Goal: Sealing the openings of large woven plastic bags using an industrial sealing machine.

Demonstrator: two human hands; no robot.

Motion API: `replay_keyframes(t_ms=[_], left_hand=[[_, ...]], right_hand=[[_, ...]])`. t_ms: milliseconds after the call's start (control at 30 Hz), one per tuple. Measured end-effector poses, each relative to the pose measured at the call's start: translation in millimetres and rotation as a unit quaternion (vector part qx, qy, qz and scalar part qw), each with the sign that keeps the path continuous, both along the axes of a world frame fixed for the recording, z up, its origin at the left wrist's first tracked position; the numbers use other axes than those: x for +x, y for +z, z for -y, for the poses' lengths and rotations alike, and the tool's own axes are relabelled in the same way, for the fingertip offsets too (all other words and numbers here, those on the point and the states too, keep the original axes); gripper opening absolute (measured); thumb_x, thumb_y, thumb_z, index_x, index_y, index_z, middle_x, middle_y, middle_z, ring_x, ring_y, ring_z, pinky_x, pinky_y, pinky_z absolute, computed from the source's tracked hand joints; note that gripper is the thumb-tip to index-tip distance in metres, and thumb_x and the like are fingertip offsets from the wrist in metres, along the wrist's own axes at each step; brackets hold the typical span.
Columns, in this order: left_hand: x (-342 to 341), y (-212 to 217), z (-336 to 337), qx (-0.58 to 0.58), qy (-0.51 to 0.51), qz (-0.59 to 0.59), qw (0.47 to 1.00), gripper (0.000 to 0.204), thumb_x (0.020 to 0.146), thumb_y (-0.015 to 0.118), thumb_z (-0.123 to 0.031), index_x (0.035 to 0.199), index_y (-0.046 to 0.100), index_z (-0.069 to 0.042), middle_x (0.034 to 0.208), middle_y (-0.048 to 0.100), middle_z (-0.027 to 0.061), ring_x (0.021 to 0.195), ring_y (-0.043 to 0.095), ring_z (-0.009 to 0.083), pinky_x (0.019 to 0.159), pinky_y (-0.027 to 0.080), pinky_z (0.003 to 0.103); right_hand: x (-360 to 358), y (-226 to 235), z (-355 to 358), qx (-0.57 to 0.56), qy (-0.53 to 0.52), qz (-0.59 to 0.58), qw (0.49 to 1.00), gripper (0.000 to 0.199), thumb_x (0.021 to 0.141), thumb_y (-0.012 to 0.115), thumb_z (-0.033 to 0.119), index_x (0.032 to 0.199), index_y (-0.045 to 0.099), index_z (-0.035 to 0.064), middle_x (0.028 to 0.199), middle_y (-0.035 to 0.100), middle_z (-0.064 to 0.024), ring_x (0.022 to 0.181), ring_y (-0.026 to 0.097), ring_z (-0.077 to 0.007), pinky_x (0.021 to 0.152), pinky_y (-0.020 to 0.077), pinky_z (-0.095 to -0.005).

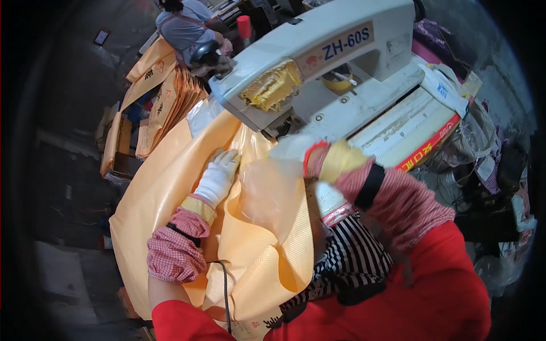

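Filling the upper middle of the view, a pale industrial sewing machine (341, 62) stands on a worn light table (398, 122), with a dark floor (68, 170) falling away to the left and a heap of rags and bags (489, 165) cluttering the right side. A wad of yellow thread or tape (272, 85) hangs at the head of the machine, and a red-edged ruler strip (429, 149) runs along the table's front. Farther back, another person (185, 25) bends over a stack of orange sacks (165, 102) lying folded near a second workplace. Across the person's lap spreads a large orange woven sack (170, 182), its upper edge reaching under the machine head, with a clear plastic liner (270, 193) bulging out of its folded mouth. The left hand (219, 173), in a white glove with a checked sleeve guard, lies flat and open on the sack, pressing it just below the machine. The right hand (324, 162), gloved in yellow and white, is curled over the sack's edge and the liner beside the needle area; how firmly it grips cannot be told, as the wrist hides the fingers. A thin black cable (226, 290) trails over the sack near the red sleeve.
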State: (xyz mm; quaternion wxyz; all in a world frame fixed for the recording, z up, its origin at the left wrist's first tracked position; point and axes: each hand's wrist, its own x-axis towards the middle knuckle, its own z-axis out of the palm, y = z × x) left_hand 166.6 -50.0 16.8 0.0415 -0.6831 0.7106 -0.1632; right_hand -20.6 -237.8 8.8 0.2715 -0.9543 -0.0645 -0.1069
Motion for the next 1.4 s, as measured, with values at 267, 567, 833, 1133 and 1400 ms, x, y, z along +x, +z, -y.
replay_keyframes(t_ms=[267,567,833,1133,1400], left_hand=[[-144.6,148.3,101.4,0.082,-0.153,-0.113,0.978,0.032,0.07,0.067,-0.021,0.097,0.057,-0.008,0.087,0.057,0.01,0.084,0.053,0.0301,0.077,0.042,0.039],[-208.9,174.6,89.6,0.468,0.144,-0.359,0.795,0.03,0.083,0.058,-0.016,0.11,0.053,-0.004,0.076,0.056,0.0038,0.067,0.053,0.0163,0.069,0.047,0.029],[-232.9,181.8,67.9,0.709,0.137,-0.285,0.63,0.056,0.079,0.056,-0.052,0.111,0.054,-0.007,0.097,0.062,0.0129,0.088,0.058,0.0268,0.078,0.045,0.037],[-283.7,214.8,11.1,0.696,0.141,-0.341,0.616,0.055,0.077,0.055,-0.057,0.085,0.061,-0.002,0.072,0.059,0.0178,0.074,0.058,0.0323,0.069,0.044,0.038],[-258.8,175.6,8.0,0.304,0.212,-0.149,0.917,0.086,0.063,0.077,-0.028,0.133,0.029,-0.009,0.134,0.029,0.0223,0.127,0.027,0.0298,0.098,0.033,0.037]], right_hand=[[14.7,-59.6,58.7,-0.068,0.04,-0.078,0.994,0.027,0.072,0.056,0.03,0.089,0.063,0.0097,0.076,0.062,-0.0133,0.071,0.059,-0.0282,0.065,0.0449,-0.0364],[10.4,-29.9,29.9,-0.147,0.165,0.086,0.972,0.013,0.063,0.063,0.023,0.07,0.063,0.0121,0.069,0.06,-0.0105,0.065,0.059,-0.0307,0.057,0.0459,-0.0403],[9.5,-21.3,15.1,-0.162,0.048,-0.001,0.986,0.019,0.058,0.066,0.023,0.073,0.068,0.0122,0.07,0.063,-0.0119,0.065,0.06,-0.0313,0.056,0.0465,-0.0409],[5.6,-21.9,11.6,-0.252,0.073,0.038,0.964,0.018,0.059,0.069,0.023,0.073,0.067,0.0116,0.068,0.063,-0.0095,0.07,0.062,-0.0301,0.061,0.0491,-0.0389],[9.4,-46.4,3.2,-0.063,-0.079,-0.057,0.993,0.014,0.064,0.06,0.018,0.07,0.068,0.0074,0.067,0.063,-0.0112,0.064,0.061,-0.0263,0.054,0.0478,-0.0384]])
